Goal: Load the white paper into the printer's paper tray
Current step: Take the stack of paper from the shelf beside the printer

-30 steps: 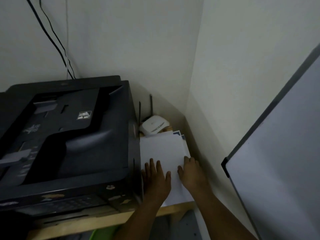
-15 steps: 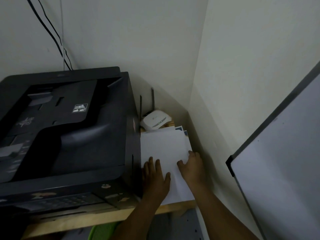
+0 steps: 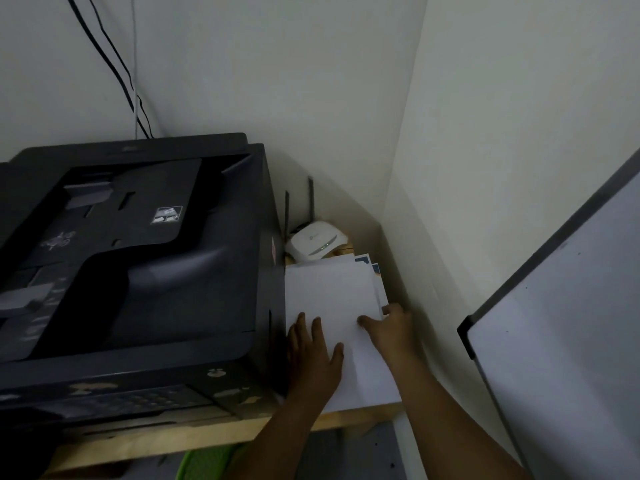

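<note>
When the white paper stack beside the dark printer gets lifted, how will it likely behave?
The white paper stack looks thin, so it will probably sag unless supported. Its far sheets are already fanned out, so sheets may slide apart. The left hand lies flat on top and the right hand at its right edge, which suggests two-handed lifting.

Dim, flat lighting; source not visible to you. Printer (image 3: pixel 131 271) top nearly black, detail lost. Soft shadow behind router (image 3: pixel 317 242) on corner wall. White paper (image 3: pixel 332 292) brightest area, no glare. Wide-angle bending at frame edges. Overall soft, noisy.
</note>
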A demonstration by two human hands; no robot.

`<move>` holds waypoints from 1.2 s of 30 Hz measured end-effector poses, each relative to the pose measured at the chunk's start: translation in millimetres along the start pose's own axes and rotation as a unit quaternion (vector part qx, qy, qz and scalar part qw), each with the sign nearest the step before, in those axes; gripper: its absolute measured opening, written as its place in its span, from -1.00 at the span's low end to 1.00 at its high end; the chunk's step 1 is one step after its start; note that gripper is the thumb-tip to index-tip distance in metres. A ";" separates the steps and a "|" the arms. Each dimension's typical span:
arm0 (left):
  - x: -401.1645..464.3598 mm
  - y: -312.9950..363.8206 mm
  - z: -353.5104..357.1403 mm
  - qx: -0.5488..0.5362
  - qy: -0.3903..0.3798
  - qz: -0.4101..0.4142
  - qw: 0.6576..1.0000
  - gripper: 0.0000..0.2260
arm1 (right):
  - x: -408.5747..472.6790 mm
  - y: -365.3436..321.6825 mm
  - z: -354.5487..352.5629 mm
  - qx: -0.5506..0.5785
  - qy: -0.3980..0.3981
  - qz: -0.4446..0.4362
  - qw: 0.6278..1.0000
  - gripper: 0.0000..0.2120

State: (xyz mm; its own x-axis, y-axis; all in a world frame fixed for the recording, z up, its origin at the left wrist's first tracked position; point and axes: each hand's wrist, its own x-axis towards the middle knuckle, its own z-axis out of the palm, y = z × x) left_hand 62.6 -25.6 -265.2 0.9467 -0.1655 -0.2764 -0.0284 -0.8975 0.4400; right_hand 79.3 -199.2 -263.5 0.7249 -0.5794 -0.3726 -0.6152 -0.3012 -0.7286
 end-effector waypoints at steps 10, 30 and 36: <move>2.3 1.4 1.5 -0.025 0.014 -0.007 1.000 -0.33 | -4.1 -8.6 -5.0 0.042 -0.017 -0.048 0.998 -0.59; 1.0 10.5 -12.6 -0.104 -0.001 -0.044 0.994 -0.33 | -31.2 -30.0 -26.9 0.159 -0.107 -0.110 0.975 -0.57; -20.9 34.8 -47.9 -0.118 0.010 -0.040 0.992 -0.35 | -63.3 -64.5 -57.5 0.184 -0.098 -0.127 0.970 -0.57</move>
State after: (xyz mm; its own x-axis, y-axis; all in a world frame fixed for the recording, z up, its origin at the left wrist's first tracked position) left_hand 57.2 -33.8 -203.2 0.9493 -0.0875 -0.3020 0.1205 -0.7860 0.6064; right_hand 55.2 -186.7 -159.9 0.9053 -0.3566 -0.2307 -0.2839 -0.1041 -0.9532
